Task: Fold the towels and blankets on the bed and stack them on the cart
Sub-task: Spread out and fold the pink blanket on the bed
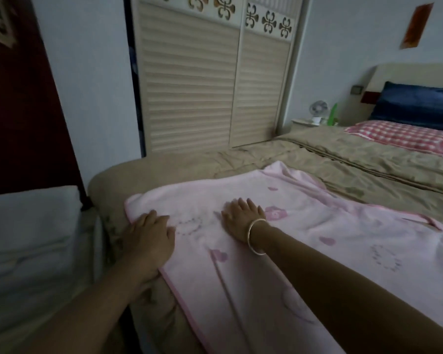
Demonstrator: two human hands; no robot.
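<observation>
Left hand [149,236]: palm down, fingers straight and close together, pressed flat on the near-left edge of the pink blanket [304,251]; it grips nothing.
Right hand [242,221]: palm down, fingers extended and slightly spread, resting flat on the blanket further in, apart from the left hand.
Bracelet [256,236]: pale ring on the right wrist.
Blanket position: spread open across the foot end of the bed [343,159], with shallow creases; pink trim at the border, faint heart and flower prints.
Bed cover: tan quilt, wrinkled, exposed around the blanket.
Folded pale cloth [28,238]: stacked at the left, beside the bed; what supports it cannot be told.
Checked pillow [404,136]: pink and white, lying at the head end.
Blue cushion [417,106]: upright behind the checked pillow, against the headboard.
Wardrobe [207,80]: louvred doors, on the far wall.
Nightstand [304,122]: carries a small white fan [318,111] and a green bottle [333,113].
</observation>
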